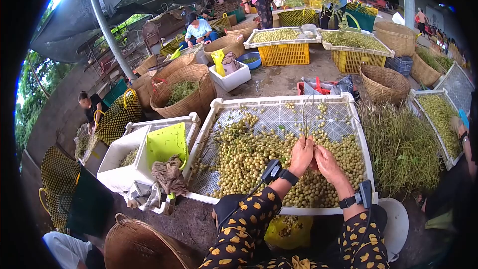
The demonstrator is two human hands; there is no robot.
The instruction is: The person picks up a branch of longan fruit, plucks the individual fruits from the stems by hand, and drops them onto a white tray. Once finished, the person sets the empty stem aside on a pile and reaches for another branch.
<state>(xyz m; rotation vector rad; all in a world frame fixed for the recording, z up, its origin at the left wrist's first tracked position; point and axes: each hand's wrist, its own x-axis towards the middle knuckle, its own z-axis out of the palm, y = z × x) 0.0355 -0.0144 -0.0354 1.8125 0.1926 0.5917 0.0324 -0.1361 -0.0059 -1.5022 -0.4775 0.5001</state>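
Over a white mesh tray (279, 100) heaped with small round yellow-green fruits (249, 162), my two hands meet. My left hand (301, 156) is closed around thin bare twigs (305, 117) that rise from its fingertips. Right beside it, my right hand (328, 164) has its fingers curled in against the left one; whatever they pinch is hidden. Fruits lie just beneath and around both hands. On the tray's left side, fruits are still on their stems (224, 137).
A pile of stripped stems (401, 149) lies right of the tray. To the left stand a white foam box (119, 169), a lime-green scoop-like piece (167, 144) and a wicker basket (184, 89). A co-worker's hand (455, 124) is over another fruit tray (440, 114).
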